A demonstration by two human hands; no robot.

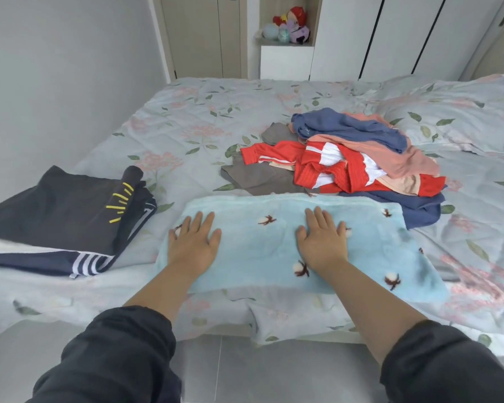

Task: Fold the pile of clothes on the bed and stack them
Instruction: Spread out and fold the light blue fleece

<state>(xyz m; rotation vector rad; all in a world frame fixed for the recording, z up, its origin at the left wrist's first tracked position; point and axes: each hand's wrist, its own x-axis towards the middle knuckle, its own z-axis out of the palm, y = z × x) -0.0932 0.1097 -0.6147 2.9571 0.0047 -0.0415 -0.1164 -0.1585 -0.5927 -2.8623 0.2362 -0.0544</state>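
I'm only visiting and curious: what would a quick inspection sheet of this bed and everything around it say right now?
Surface: bed with a wrinkled floral cover; pillow at the far right.
Job's things: light blue towel spread flat at the near edge; dark folded stack to its left; unfolded pile of red, blue, pink and grey clothes behind it.
Clutter: nothing seen.
Hands: left hand and right hand both lie flat on the towel, fingers straight.
Cables: nothing seen.
Surroundings: grey floor, pale wall, closet doors, plush toys in a niche.
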